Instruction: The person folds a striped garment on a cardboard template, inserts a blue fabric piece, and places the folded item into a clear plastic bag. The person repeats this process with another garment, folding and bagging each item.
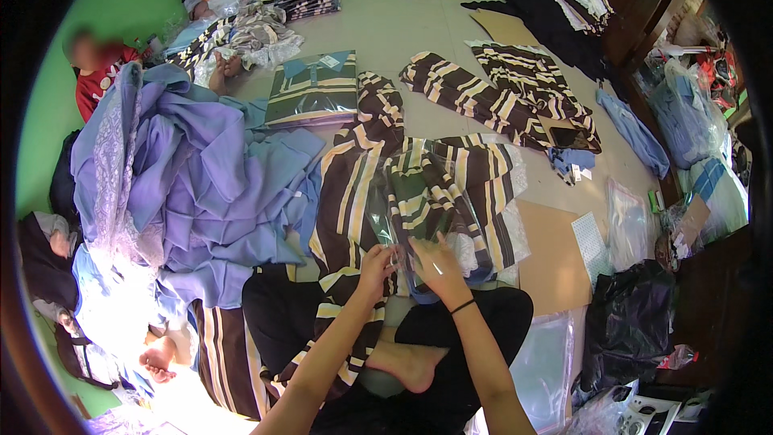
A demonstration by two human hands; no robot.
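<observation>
In front of my crossed legs lies a clear plastic bag [382, 208] with a folded brown, cream and black striped garment [420, 185] in it. The thumb and fingers of my left hand [377, 267] pinch the bag's near edge. My right hand [437, 264] rests on the folded garment, fingers stretched forward and apart. A glare over its back looks like plastic film, so the hand seems to be inside the bag mouth. Beneath the bag spreads a loose striped cloth [342, 217] with white lace [515, 173] at its right side.
A heap of lilac fabric [209, 161] lies left. Ahead stand a packed striped set [312, 97] and spread striped garments [523, 89], with a phone [568, 138] on one. Right are cardboard [551, 254], clear bags [541, 362] and a black plastic bag [628, 322]. Other people sit at the left.
</observation>
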